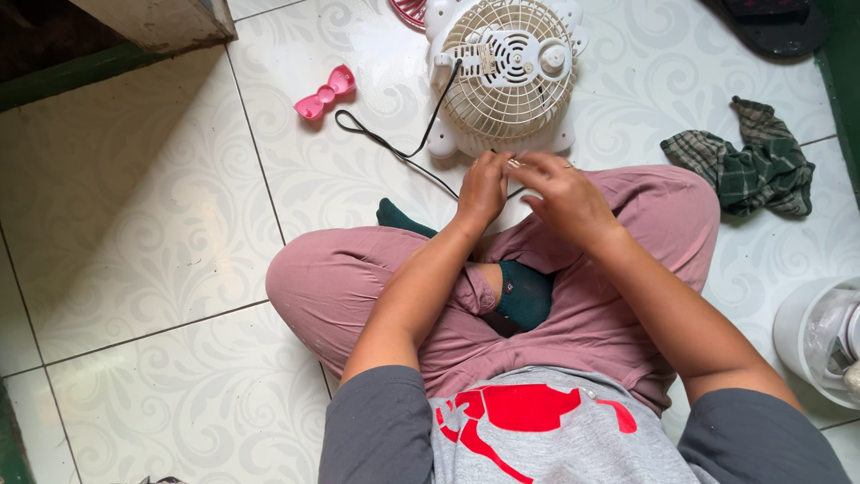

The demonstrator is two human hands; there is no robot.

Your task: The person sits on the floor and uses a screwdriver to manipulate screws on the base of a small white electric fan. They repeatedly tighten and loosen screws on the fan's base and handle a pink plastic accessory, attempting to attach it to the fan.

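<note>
A person is sitting cross-legged on a pale patterned tile floor (134,269), wearing pink trousers and dark green socks, with open tile spreading wide to the left as far as a dark green border. Directly ahead of the knees, a small cream table fan (506,76) is lying on its back with the round grille facing up; a small rectangular label in pale tan is sitting near the middle of the grille, beside a round knob. The fan's near edge is lying just beyond the hands. Its black power cord (394,143) is looping out leftward across the tile and running back toward the knees.

To the right, a crumpled green plaid cloth (748,161) is lying near the knee, well apart from the fan, leaving a strip of bare floor between. A white round container (793,327) is standing at the right edge, and a dark sandal (775,22) is resting at the top right corner.

Both hands are meeting just at the fan's near rim. The left hand (484,190) is curling its fingers inward, and the right hand (564,199) is pinching thumb and fingertips around something small and metallic; what it is cannot be told.

A pink bow-shaped plastic piece (324,92) is lying alone on the tile left of the fan.
</note>
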